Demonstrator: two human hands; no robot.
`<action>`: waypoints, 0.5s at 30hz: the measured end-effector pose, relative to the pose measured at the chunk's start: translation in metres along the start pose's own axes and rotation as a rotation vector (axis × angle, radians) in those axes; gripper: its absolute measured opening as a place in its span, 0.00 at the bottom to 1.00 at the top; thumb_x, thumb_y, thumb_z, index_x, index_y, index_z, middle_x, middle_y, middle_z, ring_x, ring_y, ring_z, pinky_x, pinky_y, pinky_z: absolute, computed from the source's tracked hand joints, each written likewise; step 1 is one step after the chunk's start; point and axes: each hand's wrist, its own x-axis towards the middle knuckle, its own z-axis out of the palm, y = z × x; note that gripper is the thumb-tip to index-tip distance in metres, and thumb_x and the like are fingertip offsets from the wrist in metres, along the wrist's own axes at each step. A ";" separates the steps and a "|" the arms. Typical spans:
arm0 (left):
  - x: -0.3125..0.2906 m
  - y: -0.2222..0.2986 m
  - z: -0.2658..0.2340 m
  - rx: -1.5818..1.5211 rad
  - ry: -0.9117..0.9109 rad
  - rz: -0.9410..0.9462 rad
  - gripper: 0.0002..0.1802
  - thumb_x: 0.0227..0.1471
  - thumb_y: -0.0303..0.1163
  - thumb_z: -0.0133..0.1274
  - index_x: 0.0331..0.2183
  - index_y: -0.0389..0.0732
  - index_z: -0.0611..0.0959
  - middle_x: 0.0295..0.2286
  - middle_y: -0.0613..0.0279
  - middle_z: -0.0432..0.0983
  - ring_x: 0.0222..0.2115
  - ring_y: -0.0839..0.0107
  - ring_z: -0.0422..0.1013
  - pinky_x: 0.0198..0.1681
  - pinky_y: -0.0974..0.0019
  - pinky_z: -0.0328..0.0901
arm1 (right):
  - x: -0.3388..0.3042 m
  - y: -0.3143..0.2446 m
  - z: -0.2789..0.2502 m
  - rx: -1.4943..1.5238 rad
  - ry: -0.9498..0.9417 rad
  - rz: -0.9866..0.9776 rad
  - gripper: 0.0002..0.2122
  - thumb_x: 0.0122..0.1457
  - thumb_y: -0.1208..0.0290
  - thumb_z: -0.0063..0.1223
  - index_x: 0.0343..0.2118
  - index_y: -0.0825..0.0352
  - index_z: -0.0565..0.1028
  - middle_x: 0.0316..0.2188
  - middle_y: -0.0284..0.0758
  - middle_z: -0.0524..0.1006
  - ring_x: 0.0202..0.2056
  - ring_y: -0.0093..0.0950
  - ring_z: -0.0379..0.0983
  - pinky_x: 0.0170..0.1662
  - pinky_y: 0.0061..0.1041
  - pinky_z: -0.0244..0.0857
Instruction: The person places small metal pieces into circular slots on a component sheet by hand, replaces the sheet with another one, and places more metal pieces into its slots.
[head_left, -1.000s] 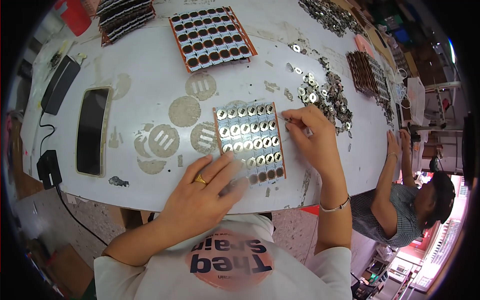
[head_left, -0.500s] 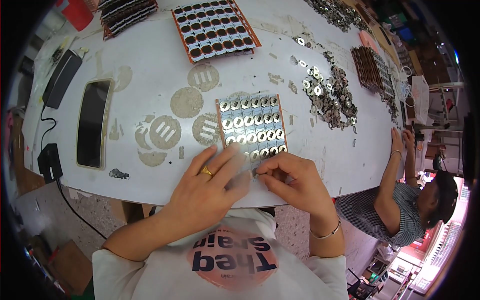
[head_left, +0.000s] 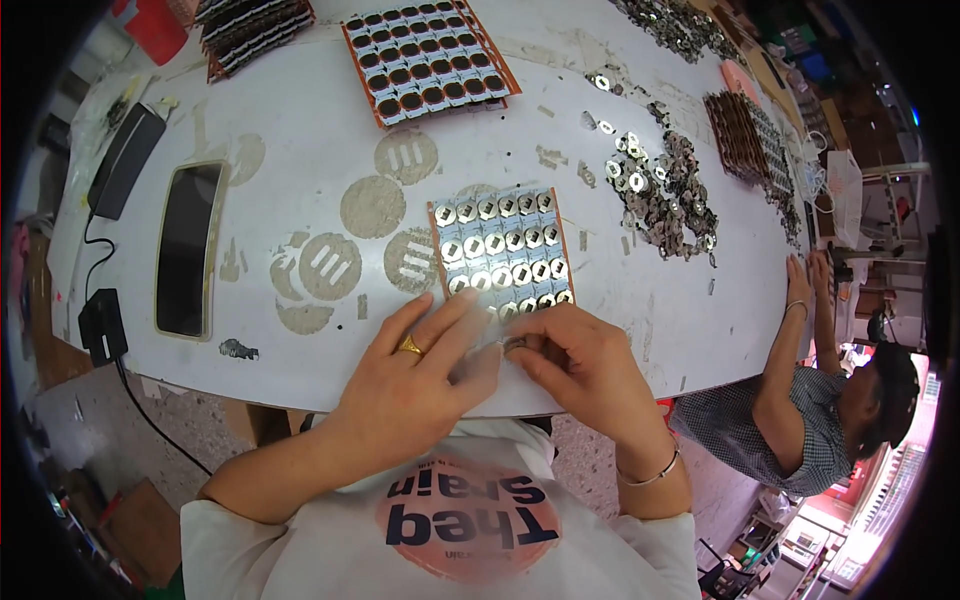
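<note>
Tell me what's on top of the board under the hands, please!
Rows of shiny, round metal pieces sit on the board. The left fingers and right fingers cover its near part, so I can't see what's there.

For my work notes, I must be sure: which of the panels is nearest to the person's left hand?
The panel with bright silver pieces, under the left hand; the other panels lie farther away, stacked.
</note>
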 end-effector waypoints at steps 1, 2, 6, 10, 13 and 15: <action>-0.001 0.001 0.001 0.003 0.003 -0.002 0.13 0.49 0.28 0.59 0.41 0.43 0.85 0.53 0.50 0.76 0.62 0.55 0.70 0.66 0.48 0.61 | -0.001 -0.001 0.003 0.015 0.055 0.064 0.06 0.58 0.82 0.67 0.38 0.69 0.82 0.30 0.31 0.77 0.28 0.20 0.72 0.31 0.21 0.67; -0.001 0.004 0.001 0.014 0.011 -0.017 0.13 0.49 0.28 0.59 0.40 0.43 0.85 0.53 0.50 0.76 0.62 0.55 0.71 0.65 0.48 0.62 | -0.003 -0.002 0.006 0.030 0.110 0.128 0.07 0.58 0.81 0.68 0.38 0.69 0.81 0.30 0.31 0.76 0.28 0.20 0.72 0.31 0.20 0.67; 0.001 0.006 0.002 0.037 0.024 -0.028 0.11 0.49 0.29 0.58 0.39 0.45 0.85 0.52 0.50 0.77 0.61 0.55 0.72 0.65 0.49 0.62 | -0.011 0.006 0.008 -0.014 0.126 0.109 0.09 0.57 0.80 0.70 0.39 0.68 0.80 0.30 0.32 0.76 0.28 0.20 0.72 0.31 0.20 0.68; 0.003 0.007 0.000 0.063 0.005 -0.025 0.10 0.51 0.29 0.64 0.39 0.48 0.89 0.49 0.55 0.80 0.59 0.54 0.74 0.61 0.48 0.66 | -0.013 0.001 0.011 -0.085 0.103 0.093 0.08 0.58 0.79 0.69 0.38 0.68 0.79 0.30 0.32 0.75 0.29 0.20 0.74 0.31 0.21 0.69; 0.002 0.006 0.001 0.071 -0.023 -0.006 0.13 0.51 0.29 0.64 0.41 0.49 0.89 0.49 0.54 0.79 0.58 0.54 0.74 0.59 0.49 0.66 | -0.007 -0.004 0.002 -0.138 0.049 0.090 0.07 0.59 0.79 0.68 0.38 0.67 0.80 0.31 0.34 0.76 0.29 0.24 0.75 0.31 0.23 0.69; 0.002 0.006 0.003 0.080 0.013 -0.022 0.18 0.49 0.29 0.64 0.44 0.50 0.89 0.49 0.53 0.78 0.58 0.53 0.74 0.59 0.49 0.66 | 0.001 0.001 -0.012 -0.122 0.002 0.077 0.06 0.59 0.80 0.67 0.39 0.67 0.81 0.32 0.35 0.76 0.29 0.26 0.76 0.31 0.24 0.70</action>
